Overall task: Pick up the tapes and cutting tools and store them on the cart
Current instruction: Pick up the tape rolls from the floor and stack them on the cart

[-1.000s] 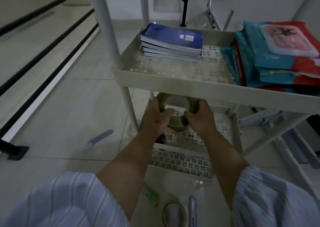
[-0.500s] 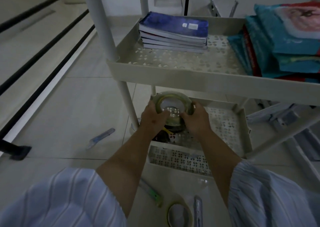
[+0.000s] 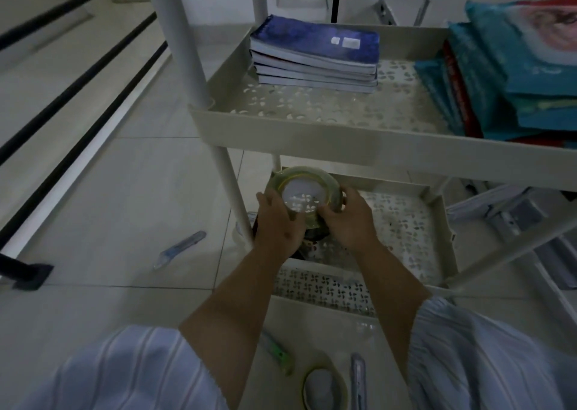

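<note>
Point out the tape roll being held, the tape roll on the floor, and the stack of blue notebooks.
held tape roll (image 3: 331, 188): head view, on its right band.
floor tape roll (image 3: 341, 382): head view, on its right rim.
blue notebooks (image 3: 315, 42): head view, on the top cover.

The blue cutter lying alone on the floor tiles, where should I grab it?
Take the blue cutter around its middle, coming straight down from above. It lies flat on the floor, long and thin, slanted, with bare tile on both long sides, so thumb and fingers can pinch across its narrow width. Probably stay off the pale near end; I can't tell whether a blade shows there.
</note>
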